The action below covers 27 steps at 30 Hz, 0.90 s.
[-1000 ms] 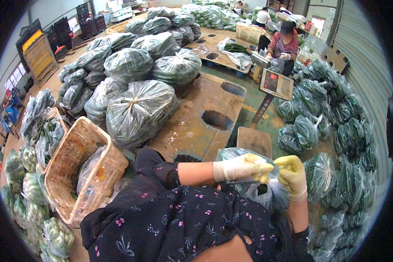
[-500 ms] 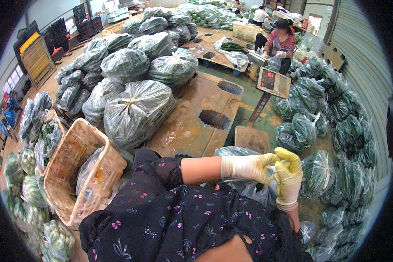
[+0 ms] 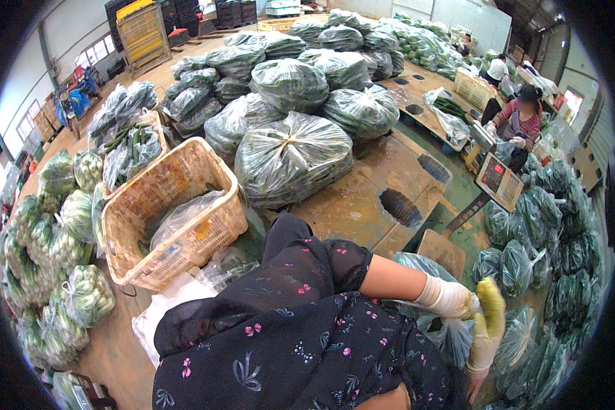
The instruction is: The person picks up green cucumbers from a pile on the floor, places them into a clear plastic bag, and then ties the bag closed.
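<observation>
Both my hands wear whitish gloves with yellow finger parts. In front of my body, at the lower right, a clear plastic bag bulges below them; its contents are mostly hidden. My left hand is closed at the bag's top, its fingertips partly covered by my right hand. Beside it, my right hand points upward, close to the left fingers. Its fingertips are smeared by motion, so what they hold does not show. Just beyond the bag stands a platform scale with a tilted display.
A dirty plastic crate holding loose plastic stands left of me. Large bags of green vegetables rest on a wooden platform with holes. More filled bags line the right; bagged pale vegetables lie left. A co-worker sits beyond the scale.
My view has swung left, so the scene sits farther right. My hands were meeting fingertip to fingertip; now my right hand is raised with its fingers pointing up.
</observation>
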### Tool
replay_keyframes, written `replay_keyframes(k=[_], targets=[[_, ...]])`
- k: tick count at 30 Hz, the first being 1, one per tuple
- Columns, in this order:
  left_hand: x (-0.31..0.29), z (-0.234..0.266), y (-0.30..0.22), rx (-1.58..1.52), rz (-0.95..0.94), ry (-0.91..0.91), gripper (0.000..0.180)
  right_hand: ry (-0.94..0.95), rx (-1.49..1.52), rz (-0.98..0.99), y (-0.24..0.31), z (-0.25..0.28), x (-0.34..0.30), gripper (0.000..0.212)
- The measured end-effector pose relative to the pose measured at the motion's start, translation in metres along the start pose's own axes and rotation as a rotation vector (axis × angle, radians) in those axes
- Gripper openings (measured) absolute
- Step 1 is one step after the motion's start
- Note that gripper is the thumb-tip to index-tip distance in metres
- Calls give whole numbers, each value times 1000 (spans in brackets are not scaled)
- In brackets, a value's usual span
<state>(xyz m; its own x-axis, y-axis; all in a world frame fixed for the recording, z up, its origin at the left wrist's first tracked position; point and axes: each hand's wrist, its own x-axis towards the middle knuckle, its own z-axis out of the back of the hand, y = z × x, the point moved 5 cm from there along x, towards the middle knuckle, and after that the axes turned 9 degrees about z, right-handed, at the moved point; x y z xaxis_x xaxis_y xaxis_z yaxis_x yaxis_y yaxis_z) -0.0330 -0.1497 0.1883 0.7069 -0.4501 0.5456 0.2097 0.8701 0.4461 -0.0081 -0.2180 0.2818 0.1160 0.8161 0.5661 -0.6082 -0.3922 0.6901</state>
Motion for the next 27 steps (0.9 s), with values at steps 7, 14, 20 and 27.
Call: replay_keyframes(k=[7,14,20,27], targets=[[-11,43,36,-1503,915,698,17,17,-187,54,-5,7,-10,11],[-26,37,37,-1933,1020,438,13,35,-299,108,15,-6,-29,15],[-29,45,27,-2030,1207,233,10,213,-365,271,26,-16,-28,15],[-2,68,13,-760,499,-155,6,-67,754,-289,-48,-24,-13,44]])
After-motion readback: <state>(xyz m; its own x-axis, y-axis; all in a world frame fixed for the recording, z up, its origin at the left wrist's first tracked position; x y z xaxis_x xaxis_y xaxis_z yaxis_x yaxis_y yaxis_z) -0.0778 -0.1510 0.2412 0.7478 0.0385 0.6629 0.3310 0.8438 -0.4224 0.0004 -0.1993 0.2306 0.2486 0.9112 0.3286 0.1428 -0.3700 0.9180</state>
